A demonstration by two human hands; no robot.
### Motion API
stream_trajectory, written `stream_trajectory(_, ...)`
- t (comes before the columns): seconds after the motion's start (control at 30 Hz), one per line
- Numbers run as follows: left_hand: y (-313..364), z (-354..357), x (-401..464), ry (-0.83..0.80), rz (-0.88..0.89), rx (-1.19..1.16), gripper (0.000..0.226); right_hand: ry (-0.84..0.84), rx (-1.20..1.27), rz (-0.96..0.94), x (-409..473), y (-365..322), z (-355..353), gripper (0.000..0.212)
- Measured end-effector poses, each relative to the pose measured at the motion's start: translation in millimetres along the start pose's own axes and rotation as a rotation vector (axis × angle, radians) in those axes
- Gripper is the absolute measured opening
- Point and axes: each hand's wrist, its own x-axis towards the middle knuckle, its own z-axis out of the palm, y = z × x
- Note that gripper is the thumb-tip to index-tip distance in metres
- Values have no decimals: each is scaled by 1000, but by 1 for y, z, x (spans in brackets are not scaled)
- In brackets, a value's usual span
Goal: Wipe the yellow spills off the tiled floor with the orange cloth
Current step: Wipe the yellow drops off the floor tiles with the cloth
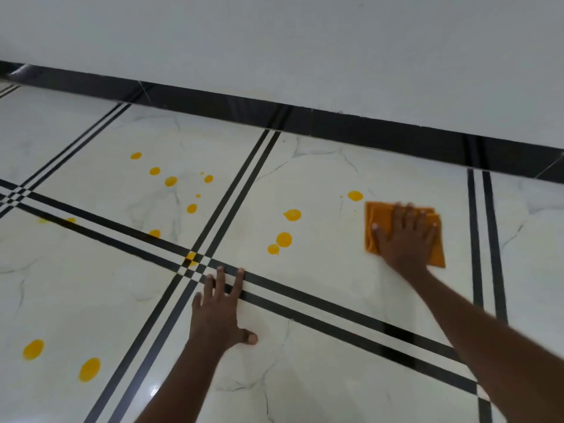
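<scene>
Many yellow spills (284, 239) dot the tiled floor (320, 184) left of the right hand (406, 236), flat-fingered on the orange cloth (378, 218); left hand (218, 309) braces, spread. Firm, overlapping leftward strokes would avoid smearing.

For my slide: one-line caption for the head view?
Right hand presses orange cloth on tiled floor beside yellow spills; left hand braces.

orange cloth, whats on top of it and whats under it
The right hand lies flat on the orange cloth, fingers spread. The cloth lies on the white tiled floor. Whether any yellow spill sits beneath it cannot be seen; the nearest visible yellow spot is just past its far-left corner.
</scene>
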Motion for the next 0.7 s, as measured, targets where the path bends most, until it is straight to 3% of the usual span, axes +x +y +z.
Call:
stream_trajectory(0.13, 1, 1, 2, -23, 6, 9, 142, -3, 136, 108, 39, -65, -2, 98)
stream_trajectory(0.23, 0, -5, 0, -32, -8, -9, 142, -38, 83, -210, -10, -150, 14, 88)
stream_trajectory(0.3, 0, -6, -1, -31, -13, -29, 142, -63, 16, -425, -60, -170, 24, 79)
stream_trajectory(0.4, -1, -4, -2, -23, -13, -45, 141, -93, -43, -575, -89, -113, 19, 78)
stream_trajectory(0.57, -1, 0, 0, -20, -10, -63, 140, -76, -103, -222, -26, -11, -6, 80)
stream_trajectory(0.7, 3, -3, -1, -48, -26, -78, 140, -60, 33, -76, 22, -86, -7, 90)
